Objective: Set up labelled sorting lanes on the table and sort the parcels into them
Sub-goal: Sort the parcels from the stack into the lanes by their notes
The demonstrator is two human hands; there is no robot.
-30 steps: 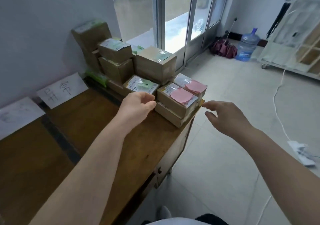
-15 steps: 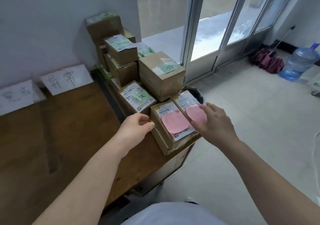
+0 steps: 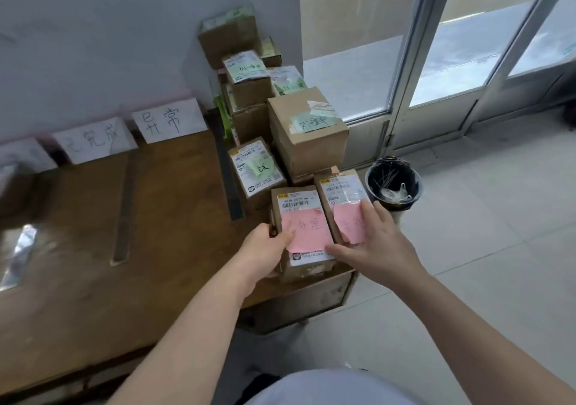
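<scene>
A wooden desk (image 3: 171, 217) stands against a grey wall beside glass doors, with parcels crowded at its right end. The left hand (image 3: 265, 248) curls its fingers (image 3: 288, 234) round the left edge of the nearest parcel (image 3: 299, 200), thumb on its pink note (image 3: 308, 231), grasping it. The right hand (image 3: 377, 245) lies spread and released, fingers (image 3: 369, 214) straight on the neighbouring parcel (image 3: 341, 186), thumb touching the nearest parcel's right corner. Behind them stand boxes with green notes (image 3: 307, 130). Handwritten paper signs (image 3: 170, 121) lean on the wall, and black tape strips (image 3: 230, 180) cross the desk. A black bin (image 3: 393, 183) sits on the floor.

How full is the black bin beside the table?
Nearly empty: the black bin holds only some crumpled clear plastic low inside; dark liner shows around it.
</scene>
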